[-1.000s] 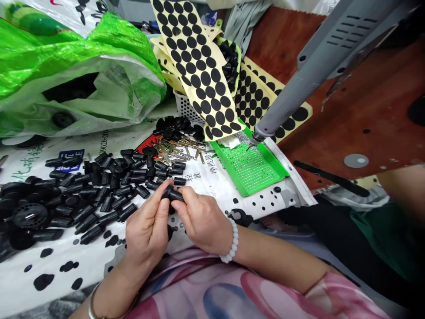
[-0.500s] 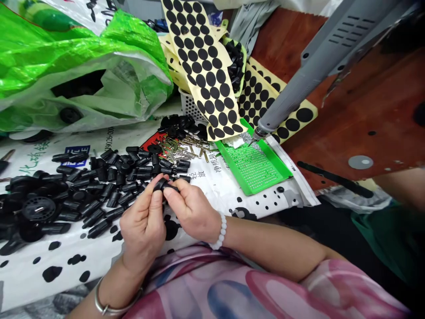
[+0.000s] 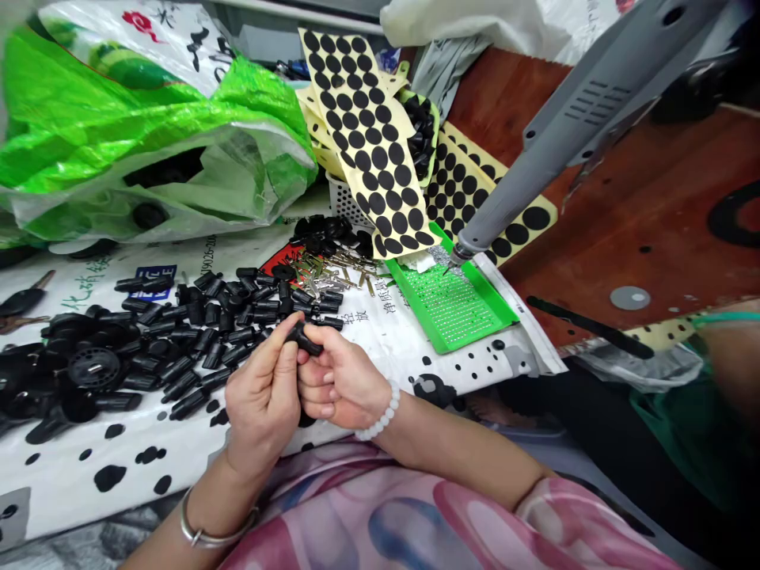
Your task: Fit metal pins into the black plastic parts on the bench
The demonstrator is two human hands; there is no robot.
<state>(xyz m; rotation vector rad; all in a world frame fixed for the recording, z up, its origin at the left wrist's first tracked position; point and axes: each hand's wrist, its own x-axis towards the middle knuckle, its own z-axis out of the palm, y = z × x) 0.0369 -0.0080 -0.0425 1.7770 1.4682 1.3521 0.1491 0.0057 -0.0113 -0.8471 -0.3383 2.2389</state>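
Right hand [image 3: 340,386] rolled inward, black sleeve [image 3: 307,342] atop grip

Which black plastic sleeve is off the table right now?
The black sleeve pinched between the left hand and right hand; every other sleeve lies loose in the pile on the printed sheet.

- Your pile of black plastic caps [image 3: 195,336] lies left of the green perforated tray [image 3: 460,309].
- Small metal pins [image 3: 332,273] lie between them.
- A green plastic bag [image 3: 136,134] sits behind the caps.
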